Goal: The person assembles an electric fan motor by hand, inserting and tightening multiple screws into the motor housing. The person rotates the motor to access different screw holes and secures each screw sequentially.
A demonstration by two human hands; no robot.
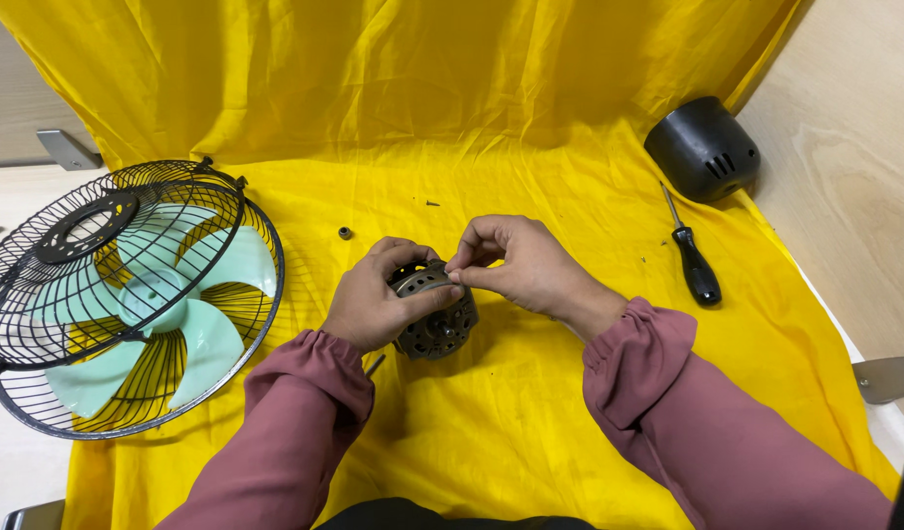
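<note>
While the left hand (373,299) grips the dark fan motor (436,319) to steady it above the yellow cloth (491,432), the right hand (519,265) pinches something small at its top; a screwdriver (691,257) lies well right of that hand.

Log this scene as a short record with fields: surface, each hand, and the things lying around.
surface: yellow cloth on a pale table
left hand: grips the dark fan motor from its left
right hand: fingertips pinch at the motor's top edge
left of hands: black wire fan guards with pale green fan blade
right of hands: black-handled screwdriver, black motor cover
</note>
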